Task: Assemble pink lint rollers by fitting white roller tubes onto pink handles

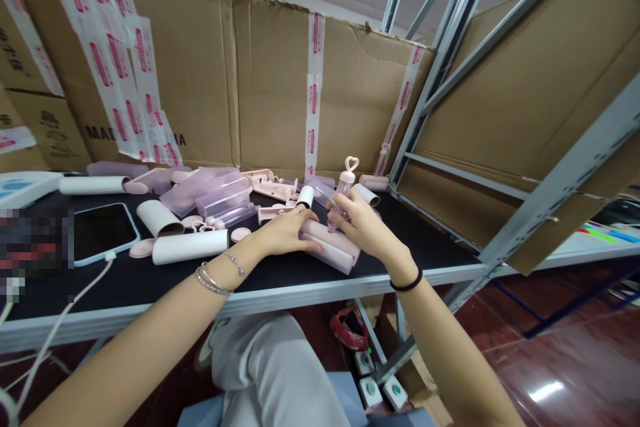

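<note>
My left hand (286, 232) rests curled over the near end of a pink oblong case (334, 248) lying on the black worktop (280, 273). My right hand (364, 223) pinches a small clear bottle with a pink heart-shaped cap (346, 180) and holds it just above the case. White and pink tubes (189, 247), small pink caps (240, 234) and clear plastic sleeves (220, 197) lie scattered to the left and behind my hands.
A phone (103, 231) on a white cable lies at the left of the worktop. Taped cardboard sheets (280, 80) wall the back and the right side. Grey metal shelf struts (440, 60) rise at the right. My knee shows under the table edge.
</note>
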Demonstrator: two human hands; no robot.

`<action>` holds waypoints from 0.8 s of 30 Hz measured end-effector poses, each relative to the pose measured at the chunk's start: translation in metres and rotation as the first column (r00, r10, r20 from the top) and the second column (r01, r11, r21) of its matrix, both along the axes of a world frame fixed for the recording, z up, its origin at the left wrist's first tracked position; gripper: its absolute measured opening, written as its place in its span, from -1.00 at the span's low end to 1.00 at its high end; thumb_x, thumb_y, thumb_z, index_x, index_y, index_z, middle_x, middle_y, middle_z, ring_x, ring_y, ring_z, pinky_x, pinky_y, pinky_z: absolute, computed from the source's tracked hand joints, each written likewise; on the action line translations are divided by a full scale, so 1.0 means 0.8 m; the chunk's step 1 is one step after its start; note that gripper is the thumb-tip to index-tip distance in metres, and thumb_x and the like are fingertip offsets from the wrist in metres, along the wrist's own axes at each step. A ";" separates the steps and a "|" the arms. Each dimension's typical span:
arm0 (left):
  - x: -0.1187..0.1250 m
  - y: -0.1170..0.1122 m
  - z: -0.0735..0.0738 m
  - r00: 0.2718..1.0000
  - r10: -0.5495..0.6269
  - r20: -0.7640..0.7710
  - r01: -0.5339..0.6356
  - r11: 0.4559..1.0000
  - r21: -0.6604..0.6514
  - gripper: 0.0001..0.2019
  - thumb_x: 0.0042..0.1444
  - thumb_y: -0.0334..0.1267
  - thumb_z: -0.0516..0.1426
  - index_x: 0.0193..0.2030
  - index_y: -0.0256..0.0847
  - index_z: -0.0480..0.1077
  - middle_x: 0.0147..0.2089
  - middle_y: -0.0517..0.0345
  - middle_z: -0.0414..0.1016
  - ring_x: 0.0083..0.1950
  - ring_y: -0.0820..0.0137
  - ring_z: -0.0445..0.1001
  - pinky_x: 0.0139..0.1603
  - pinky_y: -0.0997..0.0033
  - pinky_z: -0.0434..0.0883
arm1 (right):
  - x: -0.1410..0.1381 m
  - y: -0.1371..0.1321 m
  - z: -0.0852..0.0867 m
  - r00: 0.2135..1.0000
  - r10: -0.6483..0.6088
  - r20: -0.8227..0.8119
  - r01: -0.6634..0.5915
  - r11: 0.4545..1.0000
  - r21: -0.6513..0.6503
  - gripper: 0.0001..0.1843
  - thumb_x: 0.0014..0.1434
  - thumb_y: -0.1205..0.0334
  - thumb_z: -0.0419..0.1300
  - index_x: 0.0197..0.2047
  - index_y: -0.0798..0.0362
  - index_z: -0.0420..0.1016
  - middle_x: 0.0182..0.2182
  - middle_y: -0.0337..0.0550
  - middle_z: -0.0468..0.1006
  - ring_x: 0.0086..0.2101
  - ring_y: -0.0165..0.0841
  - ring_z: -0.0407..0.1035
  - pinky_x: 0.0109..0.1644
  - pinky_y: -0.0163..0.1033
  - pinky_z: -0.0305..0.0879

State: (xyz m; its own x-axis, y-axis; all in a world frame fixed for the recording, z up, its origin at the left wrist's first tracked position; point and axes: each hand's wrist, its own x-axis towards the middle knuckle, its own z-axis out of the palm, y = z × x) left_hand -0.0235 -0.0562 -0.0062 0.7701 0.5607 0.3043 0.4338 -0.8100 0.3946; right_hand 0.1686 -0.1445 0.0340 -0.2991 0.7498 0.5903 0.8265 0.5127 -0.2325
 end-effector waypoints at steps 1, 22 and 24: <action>0.000 0.001 -0.001 1.000 0.007 0.001 -0.007 1.000 0.002 -0.33 -0.09 0.23 0.20 0.09 -0.15 0.33 0.07 -0.03 0.36 0.04 0.15 0.41 0.04 0.18 0.34 | -0.003 -0.001 0.001 0.999 -0.038 0.036 0.037 0.999 0.007 -0.87 0.28 0.25 0.02 -0.17 0.01 0.37 -0.19 -0.07 0.31 -0.22 -0.29 0.29 -0.11 -0.20 0.25; 0.006 -0.004 -0.006 0.990 -0.103 0.096 0.105 0.994 -0.016 -0.41 0.02 0.10 0.17 0.14 -0.17 0.27 0.18 -0.02 0.37 0.18 0.16 0.35 0.20 0.21 0.25 | -0.015 -0.005 -0.012 0.974 -0.151 0.171 0.155 0.988 -0.011 -0.84 0.30 0.20 -0.01 -0.20 0.01 0.37 -0.42 -0.18 0.35 -0.39 -0.35 0.23 -0.32 -0.31 0.08; 0.013 -0.008 -0.001 0.979 -0.148 0.142 0.147 0.989 0.014 -0.48 0.06 0.06 0.15 0.10 -0.19 0.30 0.17 -0.03 0.39 0.17 0.17 0.36 0.20 0.22 0.25 | -0.020 -0.005 -0.013 0.974 -0.155 0.168 0.160 0.987 -0.020 -0.83 0.31 0.21 -0.01 -0.19 0.02 0.38 -0.38 -0.16 0.36 -0.36 -0.35 0.24 -0.30 -0.31 0.12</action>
